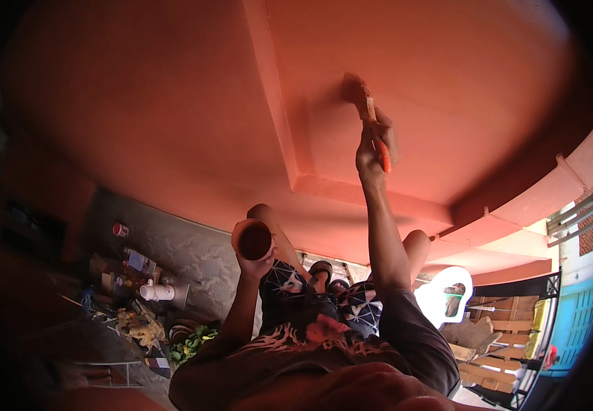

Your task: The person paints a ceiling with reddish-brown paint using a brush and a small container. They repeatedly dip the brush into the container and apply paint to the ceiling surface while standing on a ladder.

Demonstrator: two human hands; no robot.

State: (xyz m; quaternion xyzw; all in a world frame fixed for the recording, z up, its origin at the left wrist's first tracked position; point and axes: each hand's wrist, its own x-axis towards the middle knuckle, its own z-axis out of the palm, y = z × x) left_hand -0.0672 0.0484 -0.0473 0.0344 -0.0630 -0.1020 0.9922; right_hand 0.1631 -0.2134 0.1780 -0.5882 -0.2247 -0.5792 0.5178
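My right hand point(376, 147) is raised on an outstretched arm, its fingers closed round the handle of a paintbrush point(367, 106). The orange-red end of the handle sticks out below the palm, and the dark bristles lie against or very close to the reddish-orange wall point(433, 82). Lower and to the left, my left hand point(262, 259) grips a paint cup point(245, 240), with its open mouth turned toward me and dark reddish paint or shadow inside. A raised ridge with a corner point(289, 181) runs across the painted surface left of and below the brush.
Down on the left, a grey floor point(173, 236) carries a small red-and-white tub point(120, 229), a white container point(157, 292), boxes, clutter and a leafy plant point(190, 342). At right are wooden boards point(502, 342), a dark metal frame and a blue panel point(577, 322).
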